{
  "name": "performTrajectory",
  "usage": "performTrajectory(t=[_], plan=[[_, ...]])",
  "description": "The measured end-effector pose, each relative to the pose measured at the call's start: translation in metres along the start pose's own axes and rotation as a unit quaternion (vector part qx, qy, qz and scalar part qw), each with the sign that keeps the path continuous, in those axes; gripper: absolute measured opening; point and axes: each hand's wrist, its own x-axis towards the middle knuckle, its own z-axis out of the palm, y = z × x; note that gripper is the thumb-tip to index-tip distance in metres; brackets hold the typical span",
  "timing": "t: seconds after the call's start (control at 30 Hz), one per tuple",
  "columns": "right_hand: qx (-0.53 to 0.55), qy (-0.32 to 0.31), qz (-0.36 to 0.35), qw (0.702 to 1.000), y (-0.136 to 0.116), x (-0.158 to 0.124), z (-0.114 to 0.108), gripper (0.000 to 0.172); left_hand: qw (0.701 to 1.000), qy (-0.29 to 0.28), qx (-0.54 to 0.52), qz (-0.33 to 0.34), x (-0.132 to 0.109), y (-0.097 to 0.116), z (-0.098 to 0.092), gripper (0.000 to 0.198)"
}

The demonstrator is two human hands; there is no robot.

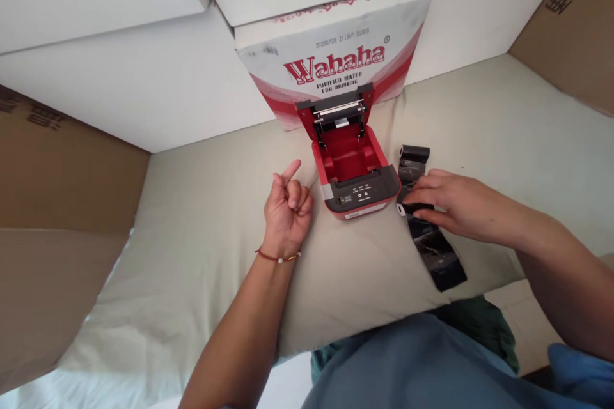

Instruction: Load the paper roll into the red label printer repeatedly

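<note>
A red and black label printer (359,186) stands on the cloth with its lid (336,108) raised, and its red inside shows. To its right lies a shiny black printer ribbon (436,255), with one small roll (415,153) at its far end and a strip unrolled toward me. My right hand (448,201) has its fingers closed around a second roll partway along the ribbon; a white core end peeks out on the left. Left of the printer, my left hand (289,211) rests palm up, holding nothing. Its index finger points out while the other fingers curl loosely.
A white and red Wahaha water carton (336,45) stands right behind the printer's lid. White boxes (129,83) line the back, and brown cardboard boxes (57,204) flank both sides. The pale green cloth (215,204) has wrinkles and ends at my lap.
</note>
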Motion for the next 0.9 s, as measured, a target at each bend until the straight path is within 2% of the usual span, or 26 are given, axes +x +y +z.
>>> performTrajectory(t=[0.07,0.17,0.27,0.37,0.4,0.47,0.57,0.67,0.8,0.9], plan=[[-0.016,-0.031,0.006,0.999,-0.001,0.0,0.003,0.023,1.0,-0.004,-0.003,-0.017,-0.001,0.002,-0.001,0.054],[-0.066,-0.041,0.033,0.996,-0.003,0.005,0.008,0.024,0.999,-0.013,-0.014,-0.031,-0.003,0.004,-0.001,0.066],[-0.077,-0.024,0.037,0.996,-0.008,0.008,0.007,0.024,0.999,-0.018,-0.025,-0.028,-0.005,0.004,0.002,0.064],[-0.074,-0.024,0.067,0.995,-0.016,0.001,0.0,0.013,0.999,-0.033,-0.023,0.001,-0.008,0.003,0.005,0.059],[-0.076,-0.043,0.088,0.992,-0.017,-0.003,-0.003,0.016,0.999,-0.044,-0.016,0.01,-0.008,0.003,0.005,0.061],[-0.088,-0.101,0.133,0.982,-0.017,-0.015,-0.007,0.033,0.998,-0.06,-0.003,0.022,-0.008,0.002,0.005,0.065],[-0.125,-0.159,0.208,0.957,-0.009,-0.029,-0.004,0.04,0.999,-0.044,0.005,0.024,-0.004,0.0,0.003,0.051],[-0.137,-0.117,0.241,0.954,-0.002,-0.034,0.004,0.032,1.0,-0.004,0.003,0.016,0.002,-0.003,0.0,0.038],[-0.059,-0.02,0.152,0.986,0.005,-0.03,0.013,0.043,0.999,0.04,-0.027,0.004,0.004,-0.003,-0.001,0.059],[0.021,0.027,0.095,0.995,0.012,-0.023,0.014,0.045,0.999,0.029,-0.022,-0.012,0.002,-0.002,-0.003,0.06]])
